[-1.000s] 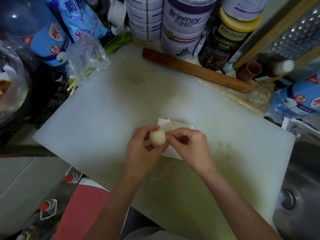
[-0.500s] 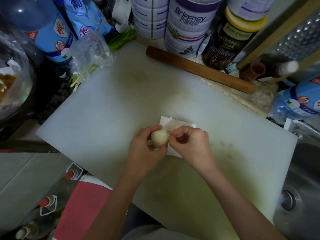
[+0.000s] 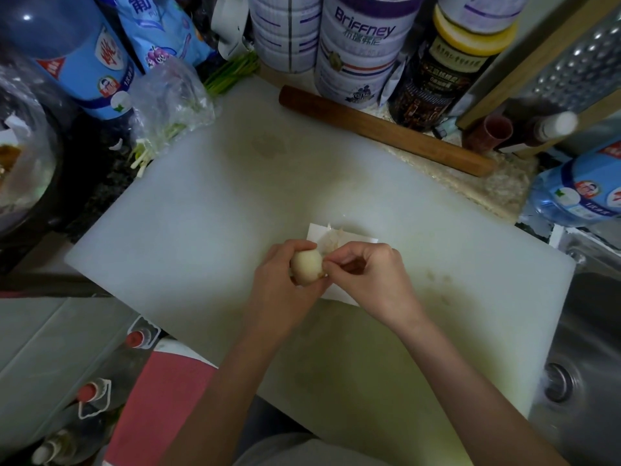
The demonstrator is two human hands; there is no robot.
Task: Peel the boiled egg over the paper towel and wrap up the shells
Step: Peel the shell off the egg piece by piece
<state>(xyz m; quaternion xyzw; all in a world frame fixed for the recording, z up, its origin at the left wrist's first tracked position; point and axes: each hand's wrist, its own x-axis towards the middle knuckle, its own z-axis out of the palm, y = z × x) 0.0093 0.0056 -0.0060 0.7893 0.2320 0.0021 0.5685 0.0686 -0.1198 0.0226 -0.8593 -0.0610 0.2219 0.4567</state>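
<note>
We are mid-peel, we judge; our left hand (image 3: 279, 285) cups the boiled egg (image 3: 306, 266) over the paper towel (image 3: 316, 232) near the cutting board's (image 3: 201, 213) front edge; our right hand (image 3: 369, 280) pinches its side; next, that flake must join the shell bits (image 3: 331, 242) on the towel.

So the left hand (image 3: 279, 290) is curled round the egg (image 3: 306, 265), the right hand (image 3: 373, 280) pinching at its right side, both just above a paper towel (image 3: 356, 238) lying on the white cutting board (image 3: 235, 213). A few shell bits (image 3: 331, 238) sit on the towel's far end. A wooden rolling pin (image 3: 386, 129) lies along the board's back edge.
</note>
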